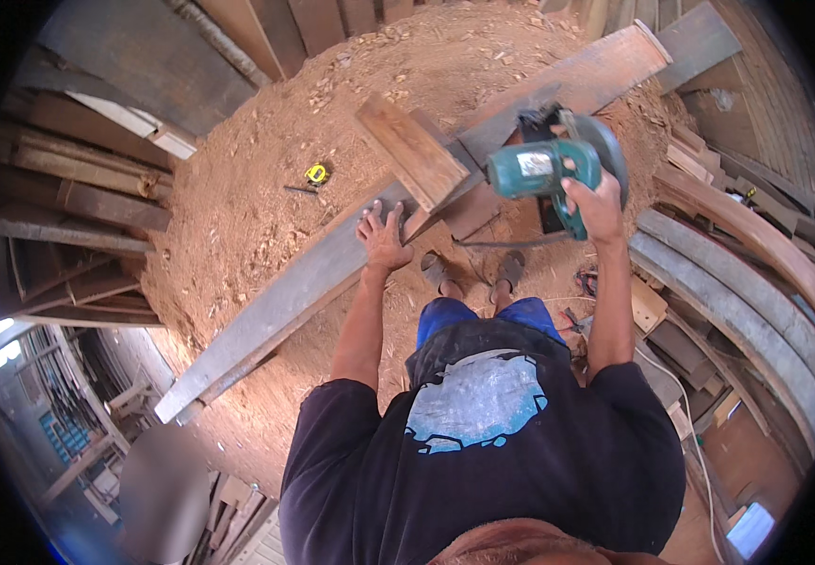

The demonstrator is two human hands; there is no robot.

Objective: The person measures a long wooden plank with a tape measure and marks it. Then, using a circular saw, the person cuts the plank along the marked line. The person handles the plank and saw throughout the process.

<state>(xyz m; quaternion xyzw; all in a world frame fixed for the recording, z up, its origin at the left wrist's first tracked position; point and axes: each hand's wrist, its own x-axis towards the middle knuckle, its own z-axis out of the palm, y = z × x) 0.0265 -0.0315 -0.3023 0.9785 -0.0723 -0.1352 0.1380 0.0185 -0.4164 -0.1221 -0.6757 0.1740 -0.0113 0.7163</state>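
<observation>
My right hand (598, 205) is wrapped round the handle of a green circular saw (525, 169), whose dark guard and blade side face right. The saw is over the right part of a long grey plank (276, 303); whether it touches the wood I cannot tell. My left hand (386, 243) lies on that plank with its fingers spread. Just beyond those fingertips, a short brown board (409, 149) lies across the plank at an angle. Another long, reddish board (605, 71) extends toward the far right.
A yellow tape measure (317, 173) and a thin dark stick (300, 190) lie on the sawdust-covered ground (238, 221). Planks (97, 202) are stacked at left; curved timbers (742, 292) lie at right. A pale cord (695, 428) trails at lower right. My feet are close to the plank.
</observation>
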